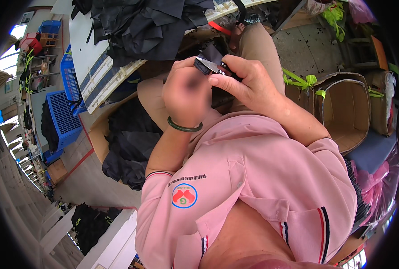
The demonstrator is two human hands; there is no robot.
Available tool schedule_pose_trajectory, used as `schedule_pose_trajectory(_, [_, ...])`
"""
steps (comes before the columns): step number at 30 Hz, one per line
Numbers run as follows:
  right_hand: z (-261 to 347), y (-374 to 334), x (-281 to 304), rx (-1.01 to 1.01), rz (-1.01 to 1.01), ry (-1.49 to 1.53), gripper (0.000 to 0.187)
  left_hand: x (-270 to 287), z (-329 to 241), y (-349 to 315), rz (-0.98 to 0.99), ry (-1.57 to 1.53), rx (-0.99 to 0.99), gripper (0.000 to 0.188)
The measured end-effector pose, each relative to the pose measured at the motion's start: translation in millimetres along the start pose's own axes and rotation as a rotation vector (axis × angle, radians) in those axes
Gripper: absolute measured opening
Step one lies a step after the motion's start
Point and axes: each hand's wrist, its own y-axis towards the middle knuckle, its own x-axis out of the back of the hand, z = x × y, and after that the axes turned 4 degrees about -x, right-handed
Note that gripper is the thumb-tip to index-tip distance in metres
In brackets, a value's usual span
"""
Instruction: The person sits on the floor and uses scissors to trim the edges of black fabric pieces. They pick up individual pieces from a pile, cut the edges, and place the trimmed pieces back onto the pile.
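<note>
Worktable point(80, 36) fwd-L of fingers point(228, 85) held blk cloth pile point(150, 36), prob pending | L hand point(186, 92) clamped blk pc point(213, 54) | R hand point(251, 83) clamped sm blade point(207, 66) against pc, prob unfinished

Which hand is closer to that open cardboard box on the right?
Right. The right hand is left of the cardboard box, not touching it; the left hand is farther left, past the right hand.

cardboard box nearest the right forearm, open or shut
Open: the cardboard box has nothing across its mouth, and its brown inside shows.
</note>
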Motion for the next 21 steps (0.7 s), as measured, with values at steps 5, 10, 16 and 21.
schedule_pose_trajectory(5, [-3,0,-2,0.005,-0.057,0.03,0.041,-1,0,1,0.015,0.019,-0.014,0.019])
schedule_pose_trajectory(10, [-4,-2,2,-0.056,-0.024,0.086,0.04,2,0,3,0.052,-0.08,0.063,0.017])
schedule_pose_trajectory(16, [1,3,32,-0.2,0.237,0.145,0.041,19,0,15,0.205,-0.42,0.345,0.015])
schedule_pose_trajectory(21, [1,7,41,-0.172,0.328,0.023,0.043,24,2,20,0.322,-0.514,0.384,0.013])
